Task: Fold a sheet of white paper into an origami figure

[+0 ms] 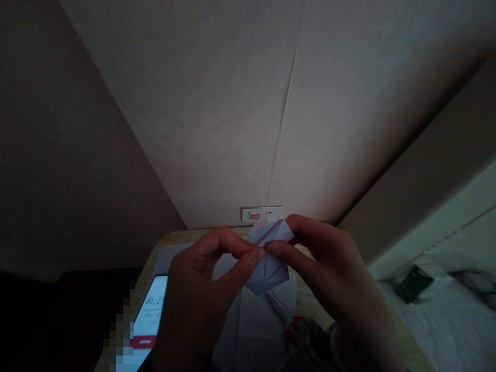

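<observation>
A folded piece of white paper (267, 268) with several creases is held up in front of me, above the table. My left hand (209, 268) pinches its left side between thumb and index finger. On the right side, the thumb of my right hand (321, 253) presses on the front of the paper while the fingers sit behind it. Below the folded piece lie creased white sheets (256, 325). Scissors (277, 308) with red handles rest on these sheets, their blades pointing up toward the held paper.
A phone (149, 315) with a lit timer screen lies at the left of the wooden table (170, 237). A wall socket with a red switch (254, 215) is just behind the table edge. At the right, a dark green item (414, 284) lies on a pale quilted surface (449, 330).
</observation>
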`<state>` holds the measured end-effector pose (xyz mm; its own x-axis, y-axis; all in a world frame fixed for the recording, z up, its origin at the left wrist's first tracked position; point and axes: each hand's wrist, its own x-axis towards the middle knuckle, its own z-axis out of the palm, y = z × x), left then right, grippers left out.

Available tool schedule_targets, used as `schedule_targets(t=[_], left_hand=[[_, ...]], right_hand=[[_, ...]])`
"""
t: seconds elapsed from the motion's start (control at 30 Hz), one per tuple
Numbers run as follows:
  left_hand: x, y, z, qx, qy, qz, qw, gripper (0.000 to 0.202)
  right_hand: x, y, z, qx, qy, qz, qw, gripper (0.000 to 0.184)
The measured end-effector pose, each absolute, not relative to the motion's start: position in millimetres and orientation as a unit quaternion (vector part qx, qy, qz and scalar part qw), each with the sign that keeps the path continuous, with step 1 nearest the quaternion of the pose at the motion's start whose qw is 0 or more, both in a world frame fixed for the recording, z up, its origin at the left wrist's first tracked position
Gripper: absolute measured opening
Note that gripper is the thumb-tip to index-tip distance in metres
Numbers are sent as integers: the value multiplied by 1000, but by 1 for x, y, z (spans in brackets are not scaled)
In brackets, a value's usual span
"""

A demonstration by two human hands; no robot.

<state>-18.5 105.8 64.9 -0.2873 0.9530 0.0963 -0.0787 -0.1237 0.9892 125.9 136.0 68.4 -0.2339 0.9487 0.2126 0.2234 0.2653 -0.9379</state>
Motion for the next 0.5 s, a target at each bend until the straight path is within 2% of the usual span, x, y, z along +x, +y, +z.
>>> schedule_targets(t=[0.2, 0.5], left_hand=[[-19, 104, 65, 436, 514, 616, 406, 20], [-20, 108, 67, 408, 514, 611, 443, 15]], right_hand=[[124, 137, 68, -433, -648, 437, 449, 17], [125, 133, 72, -441, -656, 412, 453, 16]])
